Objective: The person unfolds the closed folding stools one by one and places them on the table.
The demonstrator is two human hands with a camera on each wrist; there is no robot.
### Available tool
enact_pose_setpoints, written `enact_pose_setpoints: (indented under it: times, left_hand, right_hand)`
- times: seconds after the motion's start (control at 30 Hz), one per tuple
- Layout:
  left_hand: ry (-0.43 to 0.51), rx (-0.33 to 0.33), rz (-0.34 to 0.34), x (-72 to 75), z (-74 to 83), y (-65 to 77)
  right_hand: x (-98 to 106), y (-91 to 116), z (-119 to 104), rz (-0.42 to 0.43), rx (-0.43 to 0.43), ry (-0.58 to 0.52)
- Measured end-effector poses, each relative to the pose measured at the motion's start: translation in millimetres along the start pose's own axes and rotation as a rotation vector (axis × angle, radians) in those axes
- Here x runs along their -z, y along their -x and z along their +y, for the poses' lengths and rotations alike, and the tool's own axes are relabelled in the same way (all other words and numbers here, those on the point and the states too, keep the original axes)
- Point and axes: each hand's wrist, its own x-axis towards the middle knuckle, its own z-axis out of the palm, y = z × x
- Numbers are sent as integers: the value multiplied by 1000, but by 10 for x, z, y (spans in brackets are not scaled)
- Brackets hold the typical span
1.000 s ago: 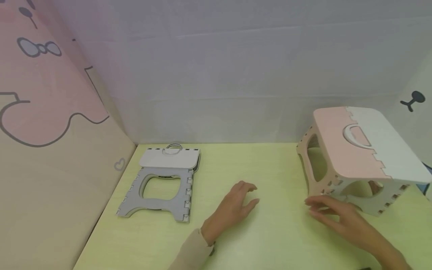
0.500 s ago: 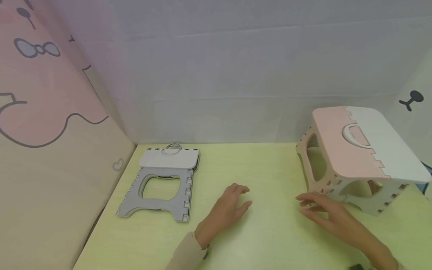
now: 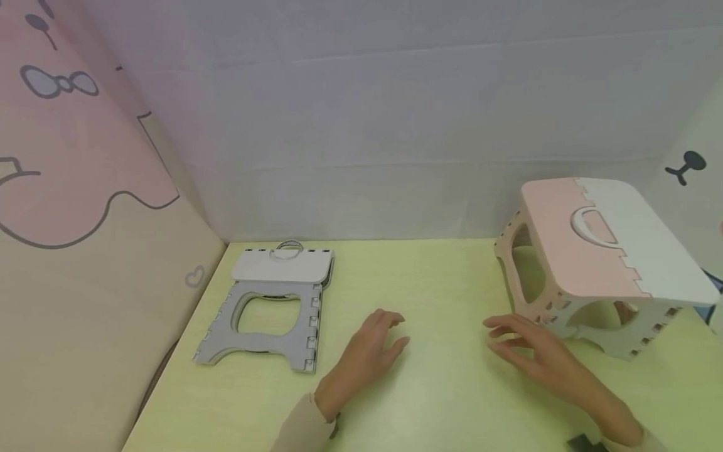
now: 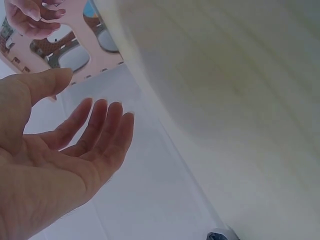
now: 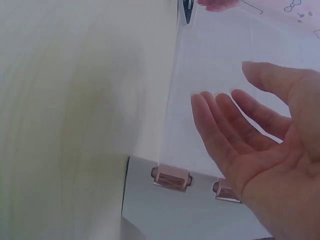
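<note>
At the right of the yellow-green table [image 3: 418, 276], a pink-and-white stool [image 3: 599, 270] stands unfolded, the right hand [image 3: 533, 351] to its near left, fingers loosely curved, thumb apart, holding nothing; the left hand [image 3: 361, 355] (equally relaxed, nothing in its grasp) is near the middle, right of a folded grey-and-white stool [image 3: 257, 342]

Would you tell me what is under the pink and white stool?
Under the stool, shaded tabletop shows through a side opening; the seat and leg panels hide much of the rest.
</note>
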Motion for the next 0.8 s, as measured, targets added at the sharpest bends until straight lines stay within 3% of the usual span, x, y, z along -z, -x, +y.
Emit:
enact_pose_setpoints:
  times: [0.8]
  left_hand:
    - [-8, 136, 67, 237, -157, 172]
  right_hand:
    - [-294, -252, -54, 62, 15, -63]
